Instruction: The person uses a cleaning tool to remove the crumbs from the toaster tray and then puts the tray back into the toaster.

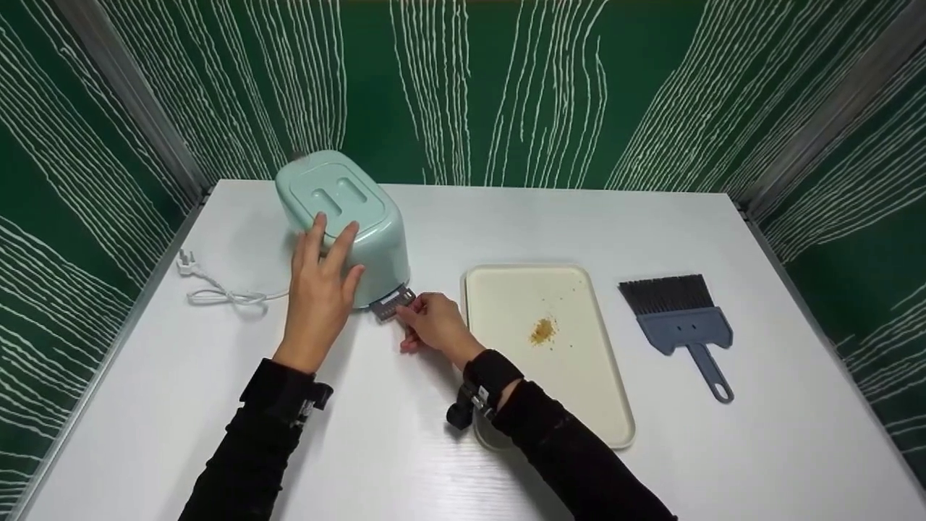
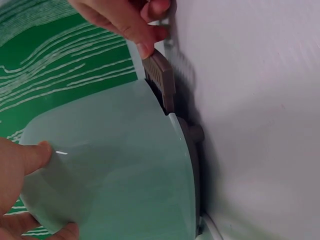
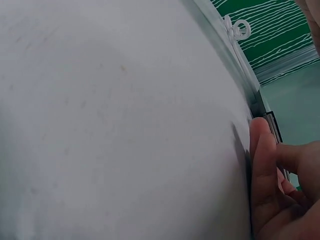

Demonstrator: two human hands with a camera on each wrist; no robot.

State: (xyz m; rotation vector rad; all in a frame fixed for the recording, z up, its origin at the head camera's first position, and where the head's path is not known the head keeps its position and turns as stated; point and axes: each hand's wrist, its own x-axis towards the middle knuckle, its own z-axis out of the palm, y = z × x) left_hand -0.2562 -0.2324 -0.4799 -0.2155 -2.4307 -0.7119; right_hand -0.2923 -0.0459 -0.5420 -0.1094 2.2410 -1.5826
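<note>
A mint-green toaster point(image 1: 380, 253) with a lid over its slots stands at the table's back left. My left hand point(image 1: 315, 311) rests on it with fingers spread, fingertips at the lid's edge and the thumb against the side. Low on the toaster's near end, a grey-brown crumb tray point(image 1: 391, 302) sticks out part way; the rest of it is hidden inside. My right hand point(image 1: 438, 325) pinches the crumb tray's outer edge between thumb and fingers. In the left wrist view, the thumb lies on top of the crumb tray point(image 2: 162, 75).
Right of the toaster lies a cream tray point(image 1: 506, 304) with a small heap of brown crumbs point(image 1: 542, 331); my right forearm passes over its near left part. A blue-grey hand brush point(image 1: 684, 325) lies farther right. The white cord and plug point(image 1: 224, 293) are left of the toaster.
</note>
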